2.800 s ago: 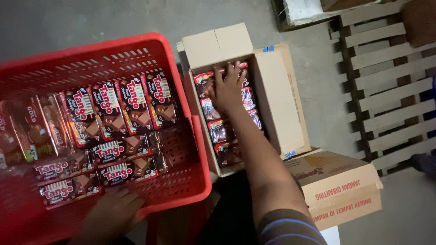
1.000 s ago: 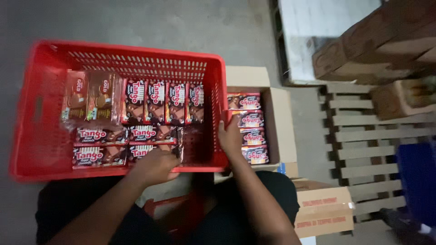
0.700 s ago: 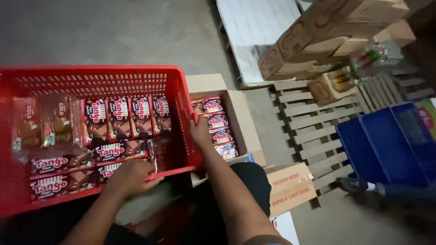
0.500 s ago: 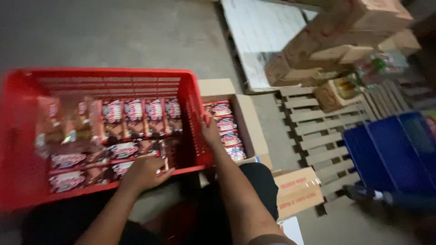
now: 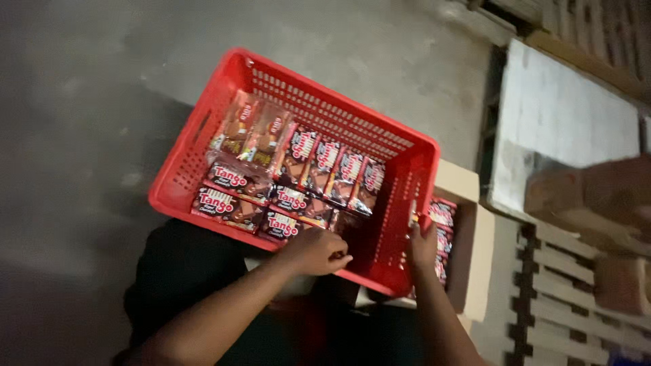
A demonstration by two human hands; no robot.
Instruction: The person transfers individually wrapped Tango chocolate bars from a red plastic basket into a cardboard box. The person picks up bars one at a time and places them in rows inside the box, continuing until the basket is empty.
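Left hand [image 5: 315, 251] curls over the near rim of the red crate [image 5: 400, 264], fingers bent together on the rim beside the wafer packs [image 5: 291, 183] inside; right hand [image 5: 424, 242] reaches into the box [image 5: 468, 257] just right of the crate, fingers pinching a pack [image 5: 442, 211] there.

crate [image 5: 196, 142]: bright red, slotted lattice walls
packs [image 5: 319, 166]: dark brown and red with white lettering, centre of frame
upper-left packs [image 5: 252, 132]: lighter caramel brown
box [image 5: 468, 257]: plain tan cardboard, right of the crate
floor [image 5: 88, 102]: dull grey
board [image 5: 563, 129]: pale white-grey, upper right
pallet [image 5: 563, 291]: pale wooden slats, lower right
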